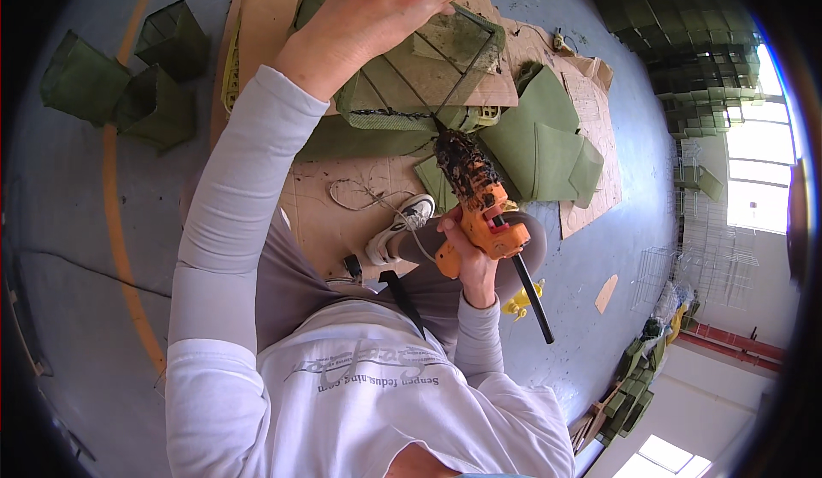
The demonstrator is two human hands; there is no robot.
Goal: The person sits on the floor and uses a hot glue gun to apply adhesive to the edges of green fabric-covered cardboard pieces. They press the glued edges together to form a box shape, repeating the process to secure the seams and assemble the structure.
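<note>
In the right hand (473, 260), with fingers wrapped firmly round the grip, an orange glue gun (492, 225), complete with black-crusted nozzle (465, 163) and a black glue stick (535, 302) jutting from the rear. Ahead of that hand and somewhat to its left, farther from the body, a wire-framed green mesh piece (411, 89), partly behind the left forearm. For the gun's long axis, a slant from the stick at lower right to the nozzle tip at upper left, aimed at the near edge of the mesh piece. Tip right beside that edge; touching or just short of it, impossible to tell. Nearer to the mesh piece, the left hand (390, 7), reaching across to the far side, with fingertips closed together and seemingly pinching the wire rim; how firmly, cannot tell, with part of the hand cut off by the upper picture edge. To the right of the mesh piece, loose green fabric sheets (539, 148); nearer the legs, cardboard (300, 191) and a pale cord (377, 197) beside a shoe (417, 212). Well apart at left, on the floor (68, 178), three green boxes (81, 76). As for writing, grey printed lettering on the white shirt (368, 418), upside down in this view; no legible label on gun or mesh.
</note>
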